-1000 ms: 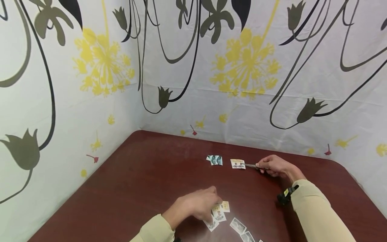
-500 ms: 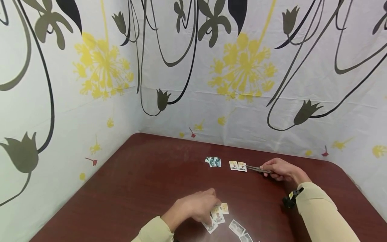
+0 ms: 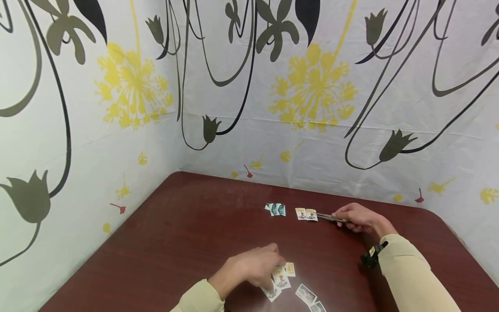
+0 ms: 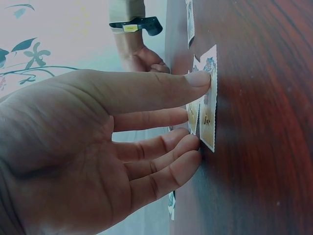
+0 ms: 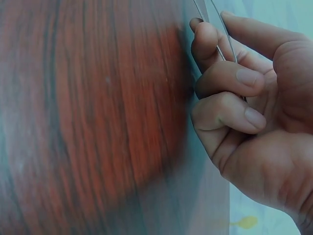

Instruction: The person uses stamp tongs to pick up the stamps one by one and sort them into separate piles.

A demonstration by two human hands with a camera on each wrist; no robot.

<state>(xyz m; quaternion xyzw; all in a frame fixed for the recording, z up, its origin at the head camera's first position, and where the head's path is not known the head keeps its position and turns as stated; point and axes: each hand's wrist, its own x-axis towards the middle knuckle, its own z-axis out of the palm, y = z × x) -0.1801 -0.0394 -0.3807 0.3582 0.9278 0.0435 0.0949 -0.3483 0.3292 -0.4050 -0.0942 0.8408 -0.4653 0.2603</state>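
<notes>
The right hand (image 3: 356, 216) grasps the tweezers (image 3: 328, 216), its fingers curled round the slim legs. Their tips meet the right edge of the yellow pair (image 3: 311, 214), two stamps side by side toward the far side of the table (image 3: 187, 242), just right of the overlapping green stamps (image 3: 277, 209). Whether the tips pinch the paper or only touch its edge is too small to tell.

The left hand (image 3: 255, 262) grasps nothing firmly: its fingers are loosely bent and reach down to the near stamps (image 3: 281, 278), the thumb lying on the face of one. Grey stamps (image 3: 306, 294) lie just beside these, nearer the front edge.

The stamps look like thin, toothed paper, so they should weigh almost nothing, bend easily and catch any breath of air. On this smooth, glossy table they would probably skid rather than lift if pushed, and a flat-lying edge gives little to get under. The best hold is likely a corner or short margin, tips nearly level with the wood and squeezed lightly; too hard a pinch could crease the paper or tear its teeth. Bare fingers would do better pressing from above than picking. The tweezers look stiff yet springy, best held midway along the legs.
</notes>
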